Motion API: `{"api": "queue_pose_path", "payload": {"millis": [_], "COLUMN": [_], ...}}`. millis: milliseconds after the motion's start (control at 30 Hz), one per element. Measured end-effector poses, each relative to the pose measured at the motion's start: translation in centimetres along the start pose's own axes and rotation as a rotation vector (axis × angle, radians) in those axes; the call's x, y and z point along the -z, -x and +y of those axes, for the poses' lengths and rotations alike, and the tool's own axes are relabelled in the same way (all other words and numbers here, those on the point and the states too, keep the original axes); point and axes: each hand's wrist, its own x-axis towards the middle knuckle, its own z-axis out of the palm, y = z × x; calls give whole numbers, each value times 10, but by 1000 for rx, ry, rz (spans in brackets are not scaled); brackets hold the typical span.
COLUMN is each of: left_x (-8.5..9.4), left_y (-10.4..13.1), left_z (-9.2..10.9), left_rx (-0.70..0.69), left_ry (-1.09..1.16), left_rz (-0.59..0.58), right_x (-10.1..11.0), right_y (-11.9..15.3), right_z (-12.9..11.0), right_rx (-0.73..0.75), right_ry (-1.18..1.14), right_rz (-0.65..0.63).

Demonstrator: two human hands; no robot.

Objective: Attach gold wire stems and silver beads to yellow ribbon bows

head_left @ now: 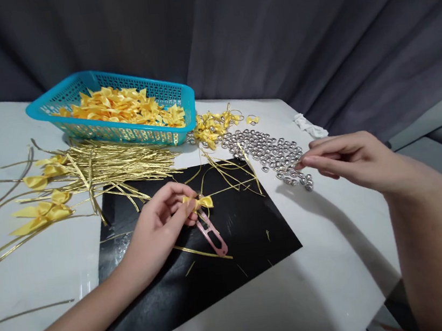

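Note:
Over the black mat (235,272), my left hand (168,213) pinches a small yellow ribbon bow (205,202). A pink hair clip (213,236) hangs below the bow, and a thin gold cord runs through it towards the right. My right hand (344,159) is closed, thumb against fingers, at the right edge of a pile of small silver beads (270,151). The gold cord stretches from the bow towards my right hand; its far end is too thin to follow.
A blue basket (118,126) of yellow bows stands at the back left. Gold cords (123,162) lie before it. Finished-looking yellow bows (212,128) sit beside the beads. More bows with cords (44,213) lie left. A white crumpled piece (309,125) rests at the back right.

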Motion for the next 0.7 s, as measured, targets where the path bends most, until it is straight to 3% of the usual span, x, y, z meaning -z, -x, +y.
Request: {"api": "queue_pose_path", "payload": {"millis": [367, 700], "left_x": [0, -1], "left_y": [1, 0], "left_z": [2, 2], "left_rx": [4, 8], "left_ry": [-27, -21], "left_rz": [-26, -3], "right_x": [-11, -3], "right_y": [-6, -8], "right_z": [14, 23], "right_rx": [-31, -64], "right_ry": [49, 75], "right_rz": [60, 99]}}
